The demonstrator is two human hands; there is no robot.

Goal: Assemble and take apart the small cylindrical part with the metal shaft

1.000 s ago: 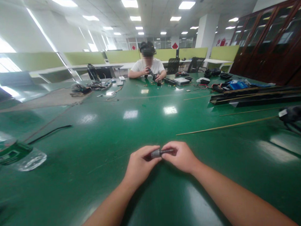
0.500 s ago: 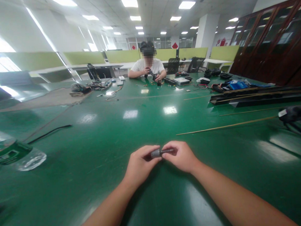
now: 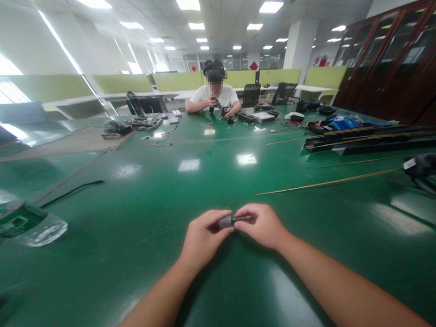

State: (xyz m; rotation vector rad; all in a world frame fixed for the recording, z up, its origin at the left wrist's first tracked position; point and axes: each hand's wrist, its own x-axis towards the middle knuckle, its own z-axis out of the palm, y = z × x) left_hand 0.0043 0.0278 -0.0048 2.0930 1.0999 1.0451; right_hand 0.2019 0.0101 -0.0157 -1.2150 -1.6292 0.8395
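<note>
So we're holding a little tool (image 3: 229,221) between both hands, right in front of us at the near part of the green table (image 3: 161,184), and we're honestly not able to tell if it's touching the top or hanging just above it. Our left hand (image 3: 202,234) is gripping the fat grey barrel (image 3: 225,223), fingers on the far side and thumb on the near side, while our right hand (image 3: 265,226) is pinching the thin dark shaft (image 3: 243,218) with thumb and forefinger. Handling-wise, we're guessing light but stiff: it's looking like metal or hard plastic, so a firm squeeze probably isn't hurting it. The barrel is looking smooth and maybe a bit slippery, whereas the shaft is showing ridges that should be giving fingertips more bite. We'd be trusting the barrel for the solid hold and going gentler on the shaft, since the skinny bit is seeming the likelier one to bend. As for direction, the long axis is running sideways across us, close to level, with the barrel end sitting left and the skinny end pointing right, slanting slightly upward in the view. The tip is looking too small and blurry, so we're not calling its shape
</note>
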